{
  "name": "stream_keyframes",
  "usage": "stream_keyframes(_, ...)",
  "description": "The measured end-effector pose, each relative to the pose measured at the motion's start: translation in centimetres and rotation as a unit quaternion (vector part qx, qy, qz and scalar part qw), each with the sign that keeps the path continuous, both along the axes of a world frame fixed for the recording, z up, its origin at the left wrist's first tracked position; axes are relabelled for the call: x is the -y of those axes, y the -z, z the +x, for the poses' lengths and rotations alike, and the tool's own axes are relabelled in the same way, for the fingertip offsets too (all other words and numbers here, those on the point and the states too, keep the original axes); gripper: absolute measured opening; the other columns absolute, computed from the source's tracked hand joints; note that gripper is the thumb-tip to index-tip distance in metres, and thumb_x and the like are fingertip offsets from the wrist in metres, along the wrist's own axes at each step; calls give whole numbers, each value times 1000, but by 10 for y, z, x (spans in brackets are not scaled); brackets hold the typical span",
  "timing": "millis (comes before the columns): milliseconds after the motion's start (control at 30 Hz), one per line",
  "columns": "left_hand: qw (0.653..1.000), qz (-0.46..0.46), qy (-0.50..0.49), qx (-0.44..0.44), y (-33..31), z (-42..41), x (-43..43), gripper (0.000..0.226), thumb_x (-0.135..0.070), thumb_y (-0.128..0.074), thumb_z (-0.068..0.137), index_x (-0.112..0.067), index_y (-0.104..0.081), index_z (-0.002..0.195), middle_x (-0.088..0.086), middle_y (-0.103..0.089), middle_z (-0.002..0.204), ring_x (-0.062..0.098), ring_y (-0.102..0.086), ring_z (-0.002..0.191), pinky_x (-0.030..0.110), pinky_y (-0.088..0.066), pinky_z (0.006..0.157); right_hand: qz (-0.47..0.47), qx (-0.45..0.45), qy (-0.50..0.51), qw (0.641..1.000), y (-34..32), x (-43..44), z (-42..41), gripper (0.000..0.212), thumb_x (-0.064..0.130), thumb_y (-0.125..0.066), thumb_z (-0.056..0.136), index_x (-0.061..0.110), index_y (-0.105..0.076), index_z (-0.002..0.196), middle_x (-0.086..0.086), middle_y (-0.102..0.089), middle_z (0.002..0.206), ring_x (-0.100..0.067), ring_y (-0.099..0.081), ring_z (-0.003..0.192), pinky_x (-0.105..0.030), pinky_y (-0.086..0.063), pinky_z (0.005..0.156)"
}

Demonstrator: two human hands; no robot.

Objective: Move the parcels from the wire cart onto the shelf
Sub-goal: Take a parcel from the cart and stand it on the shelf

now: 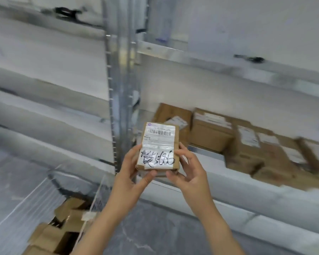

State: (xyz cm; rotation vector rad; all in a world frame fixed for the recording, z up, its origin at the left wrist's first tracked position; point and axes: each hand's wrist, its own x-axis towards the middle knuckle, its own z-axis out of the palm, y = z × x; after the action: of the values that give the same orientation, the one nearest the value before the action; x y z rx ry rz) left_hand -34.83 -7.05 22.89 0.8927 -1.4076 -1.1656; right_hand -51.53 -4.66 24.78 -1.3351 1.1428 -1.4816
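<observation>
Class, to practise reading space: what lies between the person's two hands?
A small cardboard parcel lies between the left hand and the right hand; both grip its lower end. The head view shows it.

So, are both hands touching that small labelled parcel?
Touching. The head view shows the left hand and right hand each pinching the parcel at its lower corners.

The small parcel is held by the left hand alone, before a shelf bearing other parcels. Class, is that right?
No: the head view shows both the left hand and the right hand holding the small parcel, before a shelf bearing other parcels.
</observation>
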Motion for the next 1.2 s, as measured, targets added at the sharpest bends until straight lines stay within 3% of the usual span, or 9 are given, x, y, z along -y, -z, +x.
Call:
stream_keyframes(67,999,-2,38,11,-1,-49,-17,66,-32,-74,78,-44,-37,132,-13,-60,126,11,-58,115,34,-46,98,-4,14,32,999,-2,-30,-48,46,-9,-72,75,21,-62,110,10,-46,145,-12,-47,132,-33,-53,93)
stream_keyframes(167,996,-9,85,16,0,-118,-50,62,-29,-71,80,-52,-38,127,-17,-63,120,8,-60,111,25,-47,93,-10,16,80,997,-2,-77,-113,53,-15,-69,76,30,-64,105,13,-50,142,-11,-50,129,-26,-53,87)
stream_keyframes(333,986,-18,162,15,8,-228,-104,59,-30,-69,80,-52,-38,125,-14,-65,118,9,-62,107,19,-48,88,-11,27,165,986,4,-156,-210,53,-13,-69,75,31,-65,102,12,-49,143,-11,-50,129,-30,-53,89)
stream_keyframes(467,973,-24,229,23,8,-306,-139,59,-30,-68,80,-48,-37,128,-10,-63,123,9,-60,111,28,-49,92,-13,27,229,973,3,-209,-277,49,-6,-71,71,32,-65,102,10,-51,142,-14,-49,130,-34,-54,91)
stream_keyframes(600,959,-35,278,50,1,-374,-162,58,-34,-65,83,-46,-33,130,-19,-63,119,6,-61,108,24,-52,82,-29,26,293,955,-2,-248,-333,47,-6,-69,72,26,-62,107,10,-53,139,-14,-49,130,-23,-53,84)
stream_keyframes(767,945,-53,312,82,0,-456,-181,60,-40,-62,80,-45,-31,132,-20,-64,116,0,-61,102,20,-53,75,-34,15,351,936,6,-277,-405,47,-12,-67,75,15,-58,112,3,-52,141,-18,-50,130,-21,-51,85)
stream_keyframes(900,936,-32,341,83,3,-530,-182,55,-44,-58,79,-45,-34,129,-21,-66,111,3,-64,99,16,-51,76,-35,24,391,920,12,-285,-469,46,-5,-68,71,24,-63,105,5,-54,139,-15,-51,128,-19,-49,87)
stream_keyframes(1067,924,-26,372,87,6,-631,-180,49,-46,-55,82,-51,-32,125,-33,-61,109,-1,-63,97,19,-50,81,-12,27,413,910,14,-287,-563,47,-21,-65,75,15,-59,105,11,-56,135,-11,-53,124,-22,-52,82)
stream_keyframes(1200,916,-29,390,89,-1,-702,-181,47,-60,-50,83,-54,-30,126,-39,-59,108,-5,-61,99,6,-46,76,-8,33,426,904,9,-292,-629,45,-8,-68,71,24,-62,101,11,-56,135,-13,-52,126,-29,-53,85)
